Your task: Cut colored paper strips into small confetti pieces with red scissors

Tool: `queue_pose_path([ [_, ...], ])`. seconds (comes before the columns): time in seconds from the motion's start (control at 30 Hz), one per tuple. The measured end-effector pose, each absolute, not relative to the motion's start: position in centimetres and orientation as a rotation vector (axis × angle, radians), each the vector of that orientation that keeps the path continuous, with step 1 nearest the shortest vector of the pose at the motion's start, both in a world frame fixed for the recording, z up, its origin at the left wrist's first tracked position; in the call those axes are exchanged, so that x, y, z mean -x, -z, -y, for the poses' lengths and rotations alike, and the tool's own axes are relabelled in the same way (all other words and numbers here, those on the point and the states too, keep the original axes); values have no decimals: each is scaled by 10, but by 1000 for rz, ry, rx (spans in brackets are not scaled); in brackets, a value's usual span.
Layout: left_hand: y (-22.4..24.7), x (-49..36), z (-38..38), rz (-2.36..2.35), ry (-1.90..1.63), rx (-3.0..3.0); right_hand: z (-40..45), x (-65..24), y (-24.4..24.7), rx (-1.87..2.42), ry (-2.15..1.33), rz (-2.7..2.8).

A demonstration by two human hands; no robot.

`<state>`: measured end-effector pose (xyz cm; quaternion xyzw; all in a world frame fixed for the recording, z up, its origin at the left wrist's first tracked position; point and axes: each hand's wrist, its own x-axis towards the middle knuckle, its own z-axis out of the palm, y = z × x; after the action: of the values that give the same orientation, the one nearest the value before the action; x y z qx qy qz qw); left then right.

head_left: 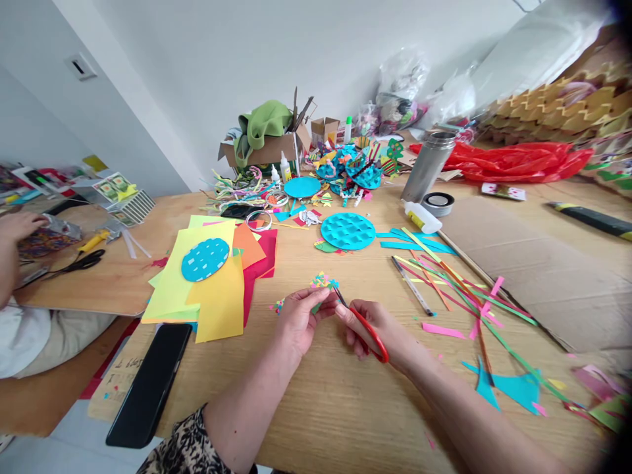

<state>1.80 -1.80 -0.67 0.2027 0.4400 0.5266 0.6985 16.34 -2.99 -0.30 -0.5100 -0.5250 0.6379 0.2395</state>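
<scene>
Red-handled scissors (pixel 368 329) are in my right hand (pixel 372 326), their blades pointing up and left at the fingertips of my left hand (pixel 303 316). My left hand is pinched near the blade tips, around a small bit too hidden to make out. Just beyond the fingers lies a little pile of multicoloured paper bits (pixel 322 280). A blue oval with a woven-looking surface (pixel 348 231) sits farther back. To the left, a blue oval with pale squares (pixel 205 259) rests on yellow paper (pixel 168 283).
A black phone (pixel 151 382) lies at the front left. Paper strips (pixel 459 289), a pen (pixel 412 286), cardboard (pixel 553 263) and a steel bottle (pixel 428 166) are on the right. Another person's hand (pixel 22 225) is at far left. A craft-filled box (pixel 266 150) stands behind.
</scene>
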Motion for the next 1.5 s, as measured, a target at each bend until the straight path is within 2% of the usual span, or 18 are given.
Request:
queue_pose_path([
  [1.5, 10, -32, 30, -1040, -1226, -448, 31, -159, 10, 1448, -1692, 1430],
])
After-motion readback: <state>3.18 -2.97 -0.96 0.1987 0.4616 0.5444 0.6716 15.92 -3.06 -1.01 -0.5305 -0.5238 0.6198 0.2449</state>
